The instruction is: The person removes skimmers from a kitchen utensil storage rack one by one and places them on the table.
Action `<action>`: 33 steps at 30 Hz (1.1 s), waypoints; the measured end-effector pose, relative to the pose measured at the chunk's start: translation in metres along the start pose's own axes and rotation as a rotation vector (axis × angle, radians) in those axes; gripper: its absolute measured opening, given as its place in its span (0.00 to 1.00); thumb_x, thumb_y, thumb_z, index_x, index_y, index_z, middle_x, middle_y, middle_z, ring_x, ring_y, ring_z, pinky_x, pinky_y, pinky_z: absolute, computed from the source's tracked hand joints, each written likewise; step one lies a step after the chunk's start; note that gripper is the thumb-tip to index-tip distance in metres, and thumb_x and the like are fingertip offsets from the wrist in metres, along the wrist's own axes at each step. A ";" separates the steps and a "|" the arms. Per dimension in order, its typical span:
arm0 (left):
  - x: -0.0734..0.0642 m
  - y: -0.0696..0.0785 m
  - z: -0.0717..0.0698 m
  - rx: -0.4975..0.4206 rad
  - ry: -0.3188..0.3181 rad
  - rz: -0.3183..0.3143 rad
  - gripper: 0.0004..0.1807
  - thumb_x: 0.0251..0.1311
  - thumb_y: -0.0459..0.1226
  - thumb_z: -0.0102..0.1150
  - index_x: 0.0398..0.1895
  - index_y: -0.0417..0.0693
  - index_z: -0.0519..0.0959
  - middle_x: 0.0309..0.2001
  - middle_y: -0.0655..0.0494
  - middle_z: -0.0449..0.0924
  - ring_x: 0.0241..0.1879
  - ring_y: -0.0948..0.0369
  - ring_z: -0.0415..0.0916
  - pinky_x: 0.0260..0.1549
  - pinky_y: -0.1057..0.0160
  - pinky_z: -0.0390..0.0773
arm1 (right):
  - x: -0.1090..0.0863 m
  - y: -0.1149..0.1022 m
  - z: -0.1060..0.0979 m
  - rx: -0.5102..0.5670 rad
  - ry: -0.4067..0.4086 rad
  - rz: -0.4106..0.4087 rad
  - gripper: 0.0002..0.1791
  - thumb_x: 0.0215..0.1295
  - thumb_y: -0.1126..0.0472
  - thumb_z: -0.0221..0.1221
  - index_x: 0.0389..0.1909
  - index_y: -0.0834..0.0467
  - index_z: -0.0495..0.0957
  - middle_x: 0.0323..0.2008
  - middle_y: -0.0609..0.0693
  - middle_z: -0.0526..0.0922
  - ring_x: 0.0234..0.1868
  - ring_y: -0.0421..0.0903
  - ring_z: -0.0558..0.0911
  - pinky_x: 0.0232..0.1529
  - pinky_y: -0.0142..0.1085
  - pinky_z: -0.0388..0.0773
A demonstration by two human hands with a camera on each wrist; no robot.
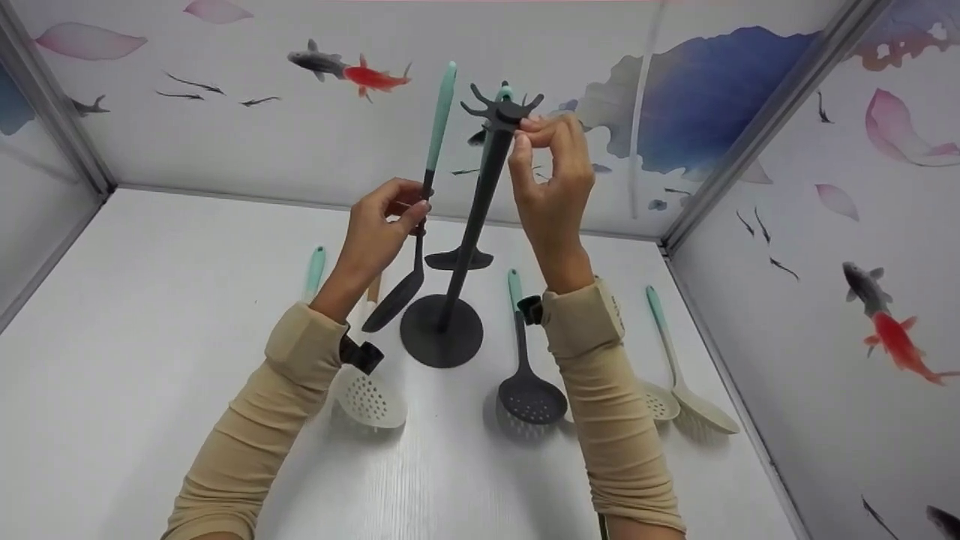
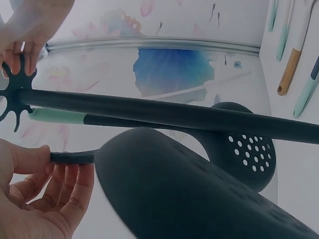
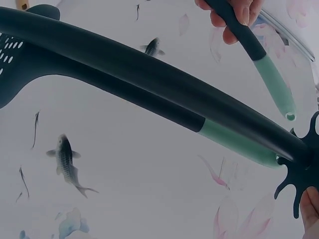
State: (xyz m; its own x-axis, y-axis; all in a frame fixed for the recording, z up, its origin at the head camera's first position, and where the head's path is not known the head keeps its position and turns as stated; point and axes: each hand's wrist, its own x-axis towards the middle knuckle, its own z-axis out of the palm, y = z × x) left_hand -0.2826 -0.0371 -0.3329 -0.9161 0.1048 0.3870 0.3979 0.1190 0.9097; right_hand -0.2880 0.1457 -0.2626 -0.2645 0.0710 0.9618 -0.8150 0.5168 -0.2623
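Note:
My left hand (image 1: 382, 221) pinches the dark neck of a slotted turner (image 1: 394, 300), its mint handle pointing up and its head hanging down. In the left wrist view the turner's broad dark head (image 2: 189, 184) fills the foreground. Beside it stands a black utensil stand (image 1: 472, 202) with a round base and a ring of curved hooks on top. My right hand (image 1: 555, 169) pinches one of these hooks between thumb and fingers. A dark skimmer (image 2: 249, 154) with a mint handle hangs along the far side of the pole, partly hidden by it.
On the white table (image 1: 450, 465) lie a white skimmer (image 1: 371, 399) at left, a dark skimmer (image 1: 531, 397) right of the base, and a pale turner (image 1: 705, 412) farther right beside a pale perforated spoon (image 1: 660, 401). Patterned walls (image 1: 480, 45) enclose the back and sides.

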 end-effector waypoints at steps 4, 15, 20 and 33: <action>-0.005 -0.002 -0.010 0.034 0.008 0.011 0.13 0.63 0.35 0.54 0.49 0.39 0.76 0.41 0.46 0.79 0.36 0.62 0.77 0.34 0.69 0.79 | 0.000 0.000 0.000 -0.001 0.002 -0.003 0.06 0.57 0.69 0.52 0.25 0.69 0.74 0.31 0.60 0.78 0.39 0.52 0.77 0.50 0.37 0.73; -0.022 -0.017 -0.061 0.219 0.082 -0.028 0.16 0.63 0.37 0.54 0.52 0.40 0.75 0.44 0.46 0.78 0.40 0.61 0.75 0.36 0.76 0.75 | 0.000 0.000 0.000 -0.007 0.001 0.005 0.06 0.57 0.69 0.53 0.26 0.69 0.74 0.31 0.61 0.77 0.40 0.52 0.78 0.51 0.36 0.73; -0.033 -0.027 -0.090 0.273 0.133 -0.068 0.17 0.63 0.40 0.54 0.52 0.41 0.75 0.44 0.46 0.78 0.39 0.63 0.73 0.34 0.79 0.74 | -0.001 0.000 0.000 -0.009 -0.002 0.008 0.06 0.58 0.69 0.53 0.26 0.69 0.74 0.32 0.61 0.77 0.40 0.52 0.78 0.51 0.36 0.73; -0.058 -0.074 -0.149 0.399 0.247 -0.235 0.20 0.64 0.43 0.52 0.55 0.40 0.72 0.43 0.50 0.75 0.35 0.74 0.71 0.33 0.82 0.73 | -0.001 0.001 0.001 -0.004 0.014 0.006 0.06 0.57 0.70 0.52 0.25 0.69 0.73 0.31 0.61 0.77 0.40 0.52 0.78 0.52 0.36 0.73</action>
State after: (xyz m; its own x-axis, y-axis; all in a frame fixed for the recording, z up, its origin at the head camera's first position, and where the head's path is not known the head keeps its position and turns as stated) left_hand -0.2662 -0.1994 -0.4001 -0.9481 -0.2004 0.2471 0.1238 0.4831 0.8668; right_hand -0.2893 0.1449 -0.2643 -0.2622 0.0858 0.9612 -0.8114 0.5195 -0.2677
